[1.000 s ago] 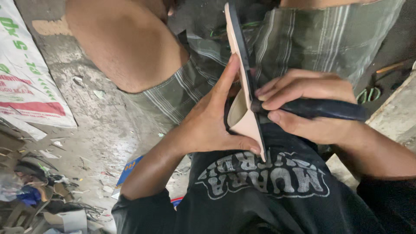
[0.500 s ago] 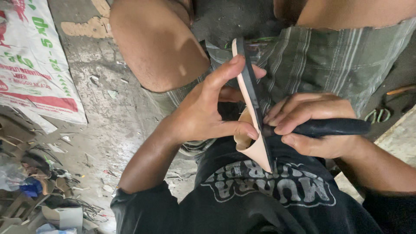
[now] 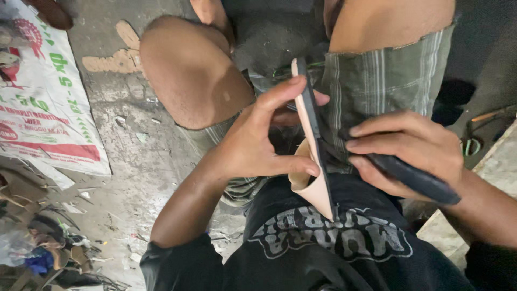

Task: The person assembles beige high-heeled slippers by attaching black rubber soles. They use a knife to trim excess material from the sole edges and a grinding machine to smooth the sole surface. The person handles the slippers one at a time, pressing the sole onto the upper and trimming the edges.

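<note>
My left hand [image 3: 258,140] grips a tan shoe sole with a black edge [image 3: 311,145], held upright on its edge against my lap, thumb under its curled lower part and fingers over the top. My right hand [image 3: 409,148] is closed around a dark-handled tool [image 3: 414,178] whose front end touches the sole's black edge at about mid-length. The tool's tip is hidden behind the sole. I sit with bare knees apart, in green plaid shorts [image 3: 377,97] and a black printed shirt [image 3: 328,248].
A printed white sack [image 3: 43,102] lies on the dusty concrete floor at left. Scraps and shoe parts [image 3: 43,248] pile up at lower left. A pale slab [image 3: 484,188] stands at right, with small tools [image 3: 474,140] on the floor beyond it.
The view has shifted downward, so the knees and sole sit lower in frame. My right hand has slid slightly lower along the sole's edge. Both grips stay the same.
</note>
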`<state>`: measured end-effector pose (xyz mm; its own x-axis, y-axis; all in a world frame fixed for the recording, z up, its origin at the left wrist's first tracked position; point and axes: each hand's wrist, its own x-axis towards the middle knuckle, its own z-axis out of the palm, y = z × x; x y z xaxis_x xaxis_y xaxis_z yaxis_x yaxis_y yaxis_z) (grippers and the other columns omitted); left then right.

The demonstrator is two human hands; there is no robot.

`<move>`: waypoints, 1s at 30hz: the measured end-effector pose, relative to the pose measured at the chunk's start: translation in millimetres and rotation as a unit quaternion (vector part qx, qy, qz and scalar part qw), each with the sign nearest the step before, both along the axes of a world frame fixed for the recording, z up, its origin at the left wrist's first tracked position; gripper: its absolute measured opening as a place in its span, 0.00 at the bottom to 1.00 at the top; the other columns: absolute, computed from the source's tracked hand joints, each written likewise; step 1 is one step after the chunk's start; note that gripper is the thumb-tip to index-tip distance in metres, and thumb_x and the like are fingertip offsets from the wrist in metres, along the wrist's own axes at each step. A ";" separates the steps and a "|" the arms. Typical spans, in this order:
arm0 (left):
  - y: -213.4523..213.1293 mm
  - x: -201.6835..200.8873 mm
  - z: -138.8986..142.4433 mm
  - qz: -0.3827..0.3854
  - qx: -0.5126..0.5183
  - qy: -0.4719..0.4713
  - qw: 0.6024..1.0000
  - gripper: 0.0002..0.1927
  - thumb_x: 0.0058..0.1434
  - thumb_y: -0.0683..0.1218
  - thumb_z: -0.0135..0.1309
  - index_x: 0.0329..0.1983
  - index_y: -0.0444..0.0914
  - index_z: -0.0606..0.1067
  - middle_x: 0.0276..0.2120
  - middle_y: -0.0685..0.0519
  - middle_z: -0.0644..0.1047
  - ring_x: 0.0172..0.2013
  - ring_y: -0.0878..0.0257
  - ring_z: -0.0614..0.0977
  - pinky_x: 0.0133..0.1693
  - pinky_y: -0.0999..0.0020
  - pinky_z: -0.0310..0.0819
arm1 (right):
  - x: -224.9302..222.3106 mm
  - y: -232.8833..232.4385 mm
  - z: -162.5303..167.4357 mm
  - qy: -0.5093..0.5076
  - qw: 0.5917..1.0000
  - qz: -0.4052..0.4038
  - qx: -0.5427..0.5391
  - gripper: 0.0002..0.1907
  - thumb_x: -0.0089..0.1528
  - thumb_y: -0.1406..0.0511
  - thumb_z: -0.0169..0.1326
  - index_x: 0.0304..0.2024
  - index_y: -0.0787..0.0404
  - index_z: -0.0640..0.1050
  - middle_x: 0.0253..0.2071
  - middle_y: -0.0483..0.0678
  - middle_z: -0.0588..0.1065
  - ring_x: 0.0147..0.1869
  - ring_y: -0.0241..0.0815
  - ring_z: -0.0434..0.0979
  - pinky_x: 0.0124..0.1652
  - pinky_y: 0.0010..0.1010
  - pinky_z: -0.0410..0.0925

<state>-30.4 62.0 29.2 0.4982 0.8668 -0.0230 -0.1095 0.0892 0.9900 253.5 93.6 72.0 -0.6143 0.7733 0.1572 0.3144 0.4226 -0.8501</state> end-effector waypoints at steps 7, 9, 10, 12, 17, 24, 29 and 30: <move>30.5 4.2 40.1 0.016 0.042 0.066 0.997 0.55 0.70 0.44 0.68 0.81 0.53 0.38 0.70 0.49 0.67 0.63 0.56 0.78 0.61 0.65 0.79 | 34.3 -21.1 10.8 -0.246 0.967 0.052 -0.033 0.26 0.51 0.68 0.61 0.54 0.62 0.81 0.59 0.53 0.74 0.47 0.46 0.83 0.44 0.34 0.75; 43.1 22.6 57.5 -0.027 0.146 0.196 0.969 0.54 0.68 0.46 0.68 0.81 0.54 0.39 0.72 0.52 0.66 0.63 0.55 0.76 0.62 0.64 0.77 | 48.4 -20.7 22.4 -0.163 0.972 -0.059 -0.159 0.21 0.59 0.69 0.61 0.56 0.62 0.77 0.60 0.56 0.74 0.46 0.38 0.83 0.45 0.32 0.75; 47.7 41.7 65.2 -0.066 0.211 0.280 0.934 0.50 0.66 0.47 0.67 0.79 0.56 0.45 0.74 0.54 0.66 0.61 0.53 0.75 0.61 0.61 0.76 | 54.9 -19.5 25.1 -0.047 0.976 -0.075 -0.196 0.20 0.64 0.68 0.58 0.59 0.61 0.75 0.63 0.57 0.72 0.52 0.41 0.82 0.49 0.34 0.76; 51.3 75.9 82.7 -0.078 0.329 0.387 0.858 0.45 0.67 0.44 0.65 0.77 0.61 0.52 0.75 0.51 0.65 0.59 0.50 0.72 0.58 0.58 0.75 | 70.5 -15.4 26.2 0.187 0.942 -0.096 -0.263 0.17 0.75 0.66 0.54 0.65 0.60 0.71 0.69 0.58 0.68 0.65 0.48 0.78 0.58 0.37 0.77; 65.7 68.8 100.1 -0.033 0.329 0.418 0.846 0.43 0.57 0.59 0.69 0.71 0.62 0.58 0.72 0.42 0.64 0.71 0.47 0.66 0.68 0.40 0.62 | 106.8 -8.5 -25.5 0.134 0.889 -0.309 -0.309 0.15 0.76 0.65 0.49 0.57 0.74 0.74 0.46 0.62 0.78 0.42 0.54 0.82 0.39 0.45 0.77; 87.1 -37.8 66.1 0.168 0.319 0.552 0.752 0.41 0.68 0.41 0.71 0.75 0.29 0.58 0.69 0.34 0.66 0.69 0.42 0.70 0.72 0.56 0.64 | 160.3 -18.7 -150.2 0.223 0.751 -0.475 -0.402 0.19 0.71 0.62 0.53 0.59 0.69 0.75 0.46 0.52 0.80 0.44 0.42 0.83 0.40 0.33 0.78; 69.9 -40.5 39.2 0.275 0.164 0.521 0.791 0.19 0.71 0.36 0.56 0.63 0.24 0.72 0.55 0.33 0.77 0.55 0.44 0.80 0.59 0.57 0.72 | 168.6 -23.3 -237.2 0.217 0.658 -0.538 -0.481 0.16 0.69 0.62 0.55 0.53 0.69 0.77 0.43 0.52 0.80 0.41 0.42 0.83 0.39 0.31 0.78; 67.4 -41.9 39.0 0.295 0.161 0.504 0.796 0.18 0.71 0.36 0.56 0.62 0.23 0.72 0.56 0.35 0.77 0.55 0.46 0.80 0.60 0.58 0.73 | 166.4 -20.0 -243.9 0.205 0.644 -0.546 -0.495 0.17 0.68 0.62 0.55 0.53 0.68 0.78 0.43 0.51 0.80 0.41 0.42 0.83 0.39 0.31 0.78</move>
